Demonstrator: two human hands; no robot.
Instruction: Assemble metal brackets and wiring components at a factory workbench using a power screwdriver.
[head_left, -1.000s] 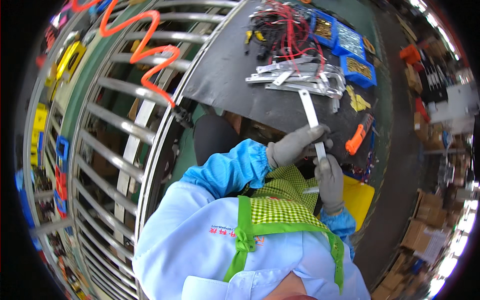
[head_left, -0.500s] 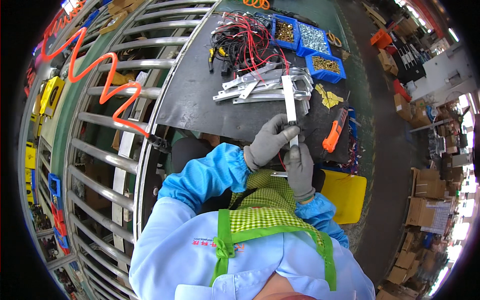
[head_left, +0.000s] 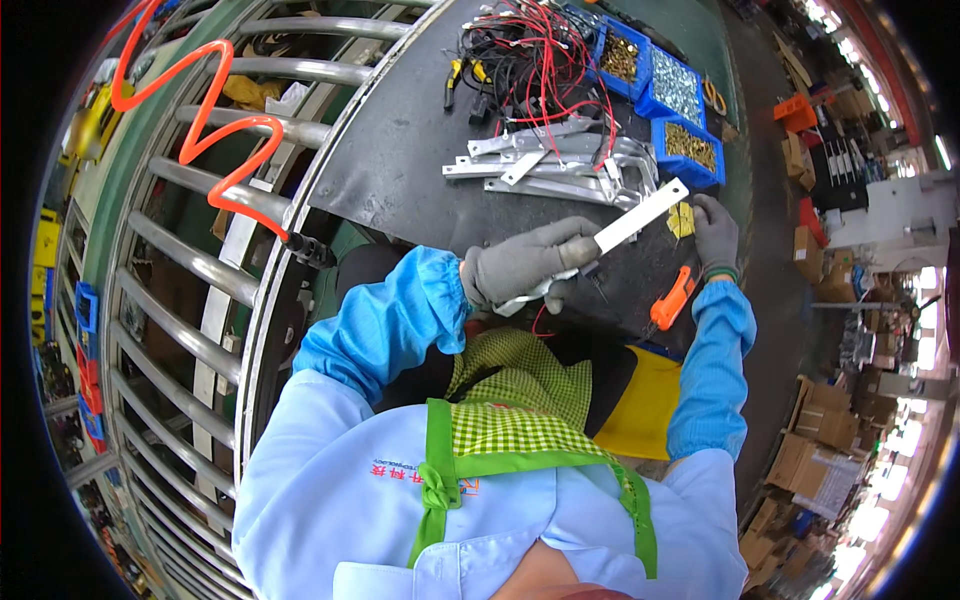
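My left hand [head_left: 530, 262], in a grey glove, is closed on a flat metal bar [head_left: 642, 215]. The bar slants up to the right over the dark table, and a hole shows near its far end. My right hand [head_left: 716, 238], gloved too, is at the table's right side with its fingers curled down beside a small yellow sheet [head_left: 681, 220]. Its fingertips are hidden, so what they hold cannot be made out. A thin red wire [head_left: 541, 322] hangs below my left hand. An orange handheld tool [head_left: 673, 298] lies nearer me.
Several metal strips and brackets [head_left: 560, 165] are piled beyond my left hand, with tangled red and black wires [head_left: 535, 70] behind. Blue bins [head_left: 690, 150] of small fasteners stand at the back right. A roller conveyor [head_left: 200, 265] runs along the left. A yellow surface [head_left: 640, 405] lies below the table.
My right hand has let go of the bar and moved right to the yellow sheet. My left hand still holds the bar, which has tilted from nearly upright toward the right.
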